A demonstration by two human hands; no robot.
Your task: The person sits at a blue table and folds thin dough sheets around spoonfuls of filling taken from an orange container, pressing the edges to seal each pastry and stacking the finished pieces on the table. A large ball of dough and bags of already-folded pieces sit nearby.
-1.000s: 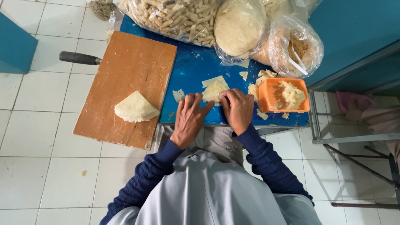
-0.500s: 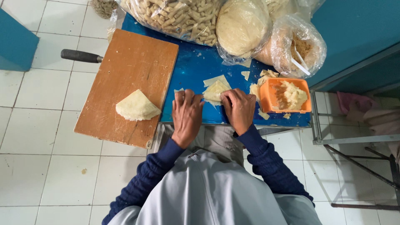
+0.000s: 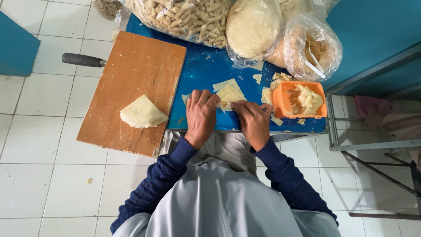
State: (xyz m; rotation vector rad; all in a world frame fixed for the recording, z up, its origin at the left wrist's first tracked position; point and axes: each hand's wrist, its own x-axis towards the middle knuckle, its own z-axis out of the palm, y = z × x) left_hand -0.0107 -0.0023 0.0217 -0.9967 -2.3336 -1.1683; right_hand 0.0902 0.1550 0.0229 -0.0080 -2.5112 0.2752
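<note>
Pressing down side by side at the near edge of the blue worktop (image 3: 206,74), both hands work a pale, thin pastry sheet (image 3: 230,94) that lies flat just beyond the fingertips. The left hand (image 3: 201,116) rests palm down with its fingers close together, their tips touching the sheet's left edge. The right hand (image 3: 253,123) lies just beside it, fingers curled and bunched toward the sheet's near right corner; whether they pinch the dough or only press on it cannot be told from above.

Toward the right end of the worktop, near its front edge, stands a small orange tub (image 3: 287,107) holding a lump of pale yellow filling (image 3: 309,98). Scraps of dough (image 3: 266,94) lie touching the tub's left side. Along the far edge sit three clear plastic bags: a large bag (image 3: 184,19) full of finished tan rolls at the far left, a middle bag (image 3: 252,28) holding a round stack of pale wrappers, and a bag at the far right (image 3: 313,46) with brownish crumbs and a white spoon (image 3: 315,68) inside.

A wooden cutting board (image 3: 136,70) overhangs the worktop's left edge, carrying a folded wedge of stacked wrappers (image 3: 142,113) near its front. A dark knife handle (image 3: 83,59) pokes out from the board's far left side, above the white tiled floor (image 3: 39,131).
</note>
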